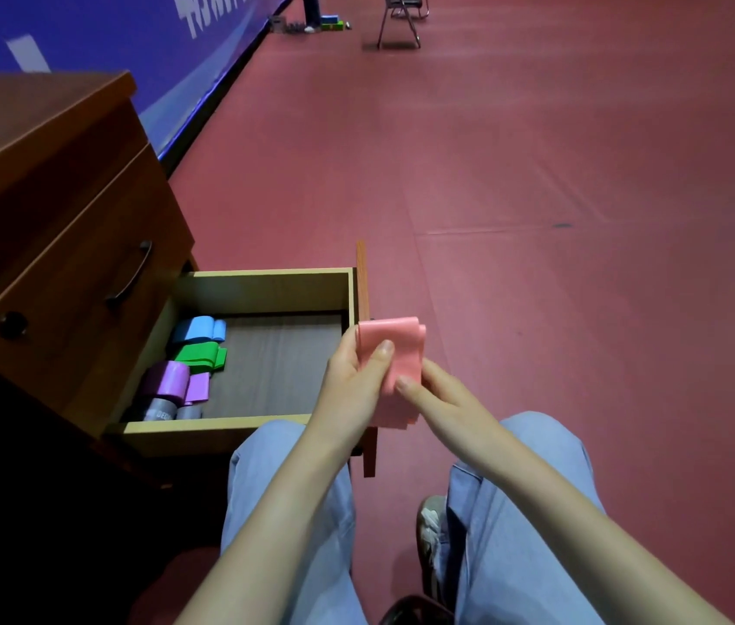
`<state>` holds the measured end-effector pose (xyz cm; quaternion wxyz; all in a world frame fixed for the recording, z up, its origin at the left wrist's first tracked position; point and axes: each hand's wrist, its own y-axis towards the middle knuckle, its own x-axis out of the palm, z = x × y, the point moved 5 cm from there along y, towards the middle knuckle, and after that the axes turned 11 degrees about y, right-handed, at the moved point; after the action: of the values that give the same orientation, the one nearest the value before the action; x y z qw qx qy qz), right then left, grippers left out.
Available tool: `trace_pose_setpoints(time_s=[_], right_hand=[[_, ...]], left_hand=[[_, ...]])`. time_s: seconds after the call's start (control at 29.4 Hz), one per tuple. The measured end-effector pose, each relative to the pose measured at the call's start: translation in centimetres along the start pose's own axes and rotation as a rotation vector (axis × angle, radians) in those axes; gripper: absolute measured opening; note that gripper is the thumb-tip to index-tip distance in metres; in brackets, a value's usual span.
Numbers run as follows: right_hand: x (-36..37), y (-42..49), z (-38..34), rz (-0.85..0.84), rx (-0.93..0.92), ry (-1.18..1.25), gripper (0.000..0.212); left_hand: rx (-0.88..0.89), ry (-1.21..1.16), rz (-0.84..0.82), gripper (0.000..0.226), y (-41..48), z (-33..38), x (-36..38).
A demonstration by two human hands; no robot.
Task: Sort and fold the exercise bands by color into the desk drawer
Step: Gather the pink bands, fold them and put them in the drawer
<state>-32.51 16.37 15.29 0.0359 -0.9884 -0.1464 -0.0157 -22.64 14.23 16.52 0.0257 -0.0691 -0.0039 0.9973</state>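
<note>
A folded pink band [401, 354] is held in front of me, just right of the open drawer's front panel. My left hand [356, 376] grips its left side with the thumb across the top. My right hand [438, 394] pinches its lower right part. In the open drawer [266, 281], along the left side, lie folded bands in a row: blue [199, 329] at the back, green [199, 355], purple [174, 381], and grey [163, 410] nearest me.
The wooden desk [41, 182] stands at the left with a shut upper drawer and dark handle [131, 275]. The drawer's right half shows bare bottom. Red floor spreads right; a folding chair [401, 15] and a blue wall banner [131, 47] are far off.
</note>
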Motion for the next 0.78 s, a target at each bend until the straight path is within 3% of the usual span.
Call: trace_pose_setpoints(time_s=[0.14,0.2,0.41,0.54,0.68,0.78], right_hand=[[-0.9,0.3,-0.7,0.088,-0.069,-0.023,0.025],[-1.4,0.3,-1.0,0.129,-0.1,0.042,0.026],[-2.5,0.7,-1.3,0.228,-0.121,0.195,0.024],[-2.6,0.7,-1.1,0.183,-0.124,0.151,0.026],[-2.2,0.3,-0.4,0.071,-0.103,0.013,0.037],[-2.1,0.0,0.1,0.041,-0.042,-0.009,0.035]], left_hand=[[-0.011,-0.058,-0.033,0.015,0.1,0.2,0.0],[-0.025,-0.117,-0.09,0.025,0.1,-0.1,0.1],[-0.333,-0.08,-0.252,0.024,-1.4,-3.2,0.7],[-0.41,-0.011,-0.223,0.025,-1.2,-3.9,0.1],[-0.507,-0.286,-0.187,0.026,-0.7,-3.9,0.1],[-0.54,-0.448,-0.193,0.04,-0.5,-3.8,0.1]])
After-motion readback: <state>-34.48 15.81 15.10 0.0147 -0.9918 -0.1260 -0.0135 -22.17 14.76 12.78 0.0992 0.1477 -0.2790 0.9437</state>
